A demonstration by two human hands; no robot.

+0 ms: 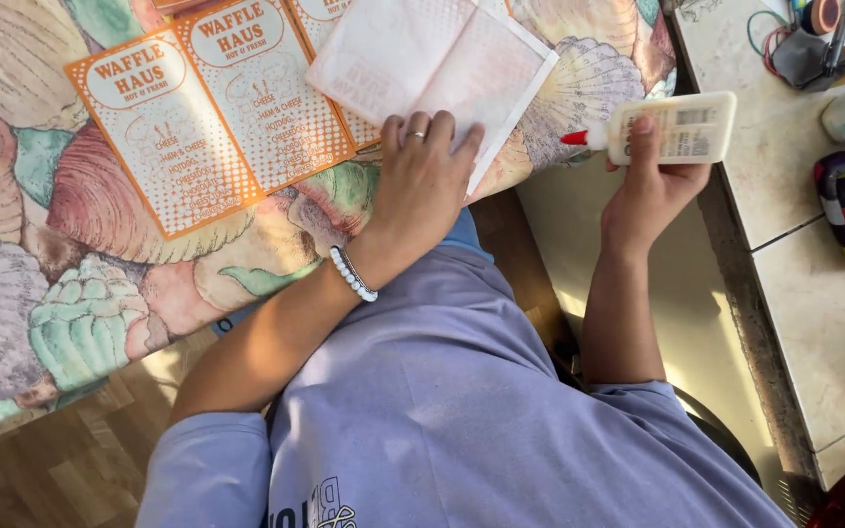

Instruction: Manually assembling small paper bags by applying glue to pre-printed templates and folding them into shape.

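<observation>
While the left hand point(422, 181) lies flat, fingers spread, pinning down the near corner of a pale folded paper sheet point(437, 59), the right hand point(652, 186) is wrapped around a white glue bottle point(672, 127), held sideways just off the tabletop's point(80, 303) edge with its red tip point(574, 138) aimed at the sheet. Looks like the gluing step to me: bottle ready, nothing squeezed out that I can see. Getting that tip over the paper's edge would take a steady hold (thin paper slides easily). Orange printed cards point(207, 117) sit just left of the sheet on the seashell-patterned cloth.
</observation>
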